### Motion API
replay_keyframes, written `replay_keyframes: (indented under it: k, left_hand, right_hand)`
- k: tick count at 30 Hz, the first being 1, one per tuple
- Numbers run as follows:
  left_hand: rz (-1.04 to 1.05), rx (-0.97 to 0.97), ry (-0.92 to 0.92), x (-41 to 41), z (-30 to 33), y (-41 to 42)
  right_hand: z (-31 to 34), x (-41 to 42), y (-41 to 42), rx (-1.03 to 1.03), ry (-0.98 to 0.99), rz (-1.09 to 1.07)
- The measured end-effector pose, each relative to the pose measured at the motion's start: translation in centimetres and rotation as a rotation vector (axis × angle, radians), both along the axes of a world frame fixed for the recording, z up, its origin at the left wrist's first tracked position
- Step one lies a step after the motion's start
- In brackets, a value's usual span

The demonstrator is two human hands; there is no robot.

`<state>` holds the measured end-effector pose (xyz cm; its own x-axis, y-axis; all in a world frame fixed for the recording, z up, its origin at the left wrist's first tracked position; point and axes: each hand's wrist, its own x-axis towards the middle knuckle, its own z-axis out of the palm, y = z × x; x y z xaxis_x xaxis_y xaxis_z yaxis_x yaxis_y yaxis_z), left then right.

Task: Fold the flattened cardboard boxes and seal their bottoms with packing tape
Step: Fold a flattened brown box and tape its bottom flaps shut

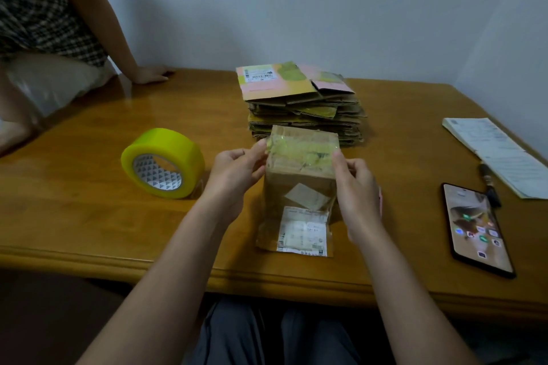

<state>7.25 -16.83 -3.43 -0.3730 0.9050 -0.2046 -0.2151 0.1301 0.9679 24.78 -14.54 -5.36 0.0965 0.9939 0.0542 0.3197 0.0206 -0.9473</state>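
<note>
Hands grip the folded box [299,187] standing at table [89,216] centre, left hand [237,170] at nine o'clock, right hand [357,187] at three, fingertips pinching its taped top, tape roll [163,162] farther at nine.

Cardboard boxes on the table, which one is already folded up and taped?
The box between both hands, standing upright with yellowish tape across its top face. The others lie flattened in the stack behind it.
</note>
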Motion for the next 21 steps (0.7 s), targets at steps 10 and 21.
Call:
replay_keyframes:
  k: [10,21]
  left_hand:
    - [0.081,-0.079,-0.071,-0.3,0.7,1.6]
    - [0.003,-0.209,-0.130,-1.2,2.3,2.9]
  right_hand:
    - [-0.4,0.3,0.2,0.009,0.016,0.042]
    - [-0.6,0.4,0.4,0.001,0.047,0.082]
